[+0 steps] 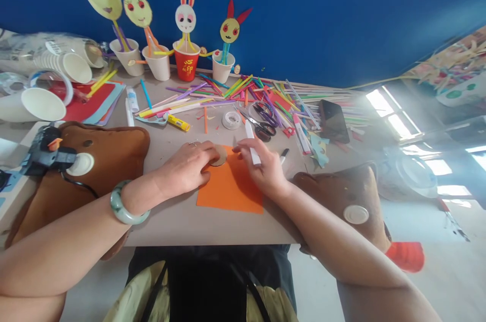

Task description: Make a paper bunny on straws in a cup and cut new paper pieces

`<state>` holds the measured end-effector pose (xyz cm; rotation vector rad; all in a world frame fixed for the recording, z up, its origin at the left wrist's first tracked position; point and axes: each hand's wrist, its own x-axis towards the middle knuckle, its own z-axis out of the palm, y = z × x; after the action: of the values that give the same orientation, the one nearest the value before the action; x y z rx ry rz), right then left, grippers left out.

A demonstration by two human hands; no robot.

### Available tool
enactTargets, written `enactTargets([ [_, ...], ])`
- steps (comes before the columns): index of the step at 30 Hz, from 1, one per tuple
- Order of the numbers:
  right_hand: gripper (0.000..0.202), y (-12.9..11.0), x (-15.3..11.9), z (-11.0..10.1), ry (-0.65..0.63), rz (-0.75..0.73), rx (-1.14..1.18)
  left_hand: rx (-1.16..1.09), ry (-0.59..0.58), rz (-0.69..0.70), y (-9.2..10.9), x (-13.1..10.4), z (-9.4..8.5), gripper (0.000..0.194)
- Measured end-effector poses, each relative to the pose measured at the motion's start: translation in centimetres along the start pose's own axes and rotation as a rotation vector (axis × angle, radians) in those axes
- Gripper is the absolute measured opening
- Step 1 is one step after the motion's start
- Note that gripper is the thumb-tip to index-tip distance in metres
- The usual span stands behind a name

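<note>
An orange sheet of paper (231, 188) lies on the table in front of me. My left hand (190, 166) presses a small round brown disc (219, 156) onto the sheet's upper left part, fingers bent over it. In my right hand (266, 165) is a white marker (251, 141), gripped between thumb and fingers, its upper end leaning away from me. The marker's tip is hidden by my fingers, close to the disc and the paper. A dark marker cap (284, 155) sits just beyond my right hand.
Scissors (261, 127), a tape roll (231, 120), a yellow glue stick (178, 123) and a phone (334, 121) lie beyond the paper. Colourful sticks (243, 90) cover the back. Several cups, including a red cup (186, 65), hold rabbit figures. Brown cushions (110, 147) flank me.
</note>
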<state>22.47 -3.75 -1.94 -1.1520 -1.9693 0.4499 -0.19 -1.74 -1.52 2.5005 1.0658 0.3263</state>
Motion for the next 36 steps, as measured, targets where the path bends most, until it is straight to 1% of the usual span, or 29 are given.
enactTargets([
  [1, 0.012, 0.2, 0.1, 0.2, -0.028, 0.027, 0.015, -0.003, 0.012, -0.010, 0.1, 0.0, 0.0, 0.038],
  [3, 0.025, 0.5, 0.4, 0.6, -0.078, 0.049, 0.021, 0.000, 0.040, -0.033, 0.1, -0.1, 0.3, 0.042],
  [5, 0.038, 0.7, 0.6, 1.0, -0.116, 0.040, 0.000, 0.007, 0.060, -0.054, 0.1, -0.1, 0.5, 0.043],
  [8, 0.045, 0.9, 0.8, 1.8, -0.152, 0.031, -0.053, 0.014, 0.059, -0.082, 0.3, -0.2, 0.7, 0.042],
  [11, 0.039, 1.0, 0.9, 2.3, -0.166, 0.038, -0.074, 0.038, 0.065, -0.111, 0.7, -0.3, 0.5, 0.046],
  [14, 0.032, 1.1, 0.9, 2.4, -0.147, 0.079, -0.011, 0.089, 0.097, -0.156, 1.2, -0.5, 0.3, 0.053],
  [16, 0.036, 1.2, 1.0, 2.3, -0.119, 0.107, 0.019, 0.108, 0.103, -0.189, 1.4, -0.6, 0.3, 0.054],
  [18, 0.043, 1.1, 1.1, 2.1, -0.109, 0.104, 0.000, 0.116, 0.094, -0.221, 1.5, -0.6, 0.2, 0.053],
  [20, 0.047, 1.0, 1.1, 2.1, -0.143, 0.073, -0.039, 0.123, 0.082, -0.252, 1.5, -0.6, 0.1, 0.053],
  [22, 0.041, 0.8, 1.1, 2.1, -0.183, 0.046, -0.072, 0.124, 0.071, -0.273, 1.5, -0.5, 0.0, 0.054],
  [25, 0.034, 0.8, 0.9, 2.1, -0.170, 0.066, -0.092, 0.114, 0.052, -0.265, 1.6, -0.5, -0.2, 0.061],
  [28, 0.035, 0.9, 0.9, 1.7, -0.137, 0.148, -0.040, 0.115, 0.044, -0.238, 1.5, -0.5, -0.2, 0.070],
  [30, 0.035, 0.9, 1.0, 1.2, -0.140, 0.198, -0.013, 0.120, 0.056, -0.229, 1.4, -0.5, 0.0, 0.072],
  [33, 0.035, 0.5, 1.1, 0.2, -0.197, 0.230, -0.031, 0.130, 0.101, -0.210, 1.0, -0.4, 0.6, 0.069],
  [36, 0.038, 0.1, 1.2, -0.5, -0.268, 0.249, -0.055, 0.156, 0.149, -0.208, 0.6, -0.2, 1.2, 0.061],
])
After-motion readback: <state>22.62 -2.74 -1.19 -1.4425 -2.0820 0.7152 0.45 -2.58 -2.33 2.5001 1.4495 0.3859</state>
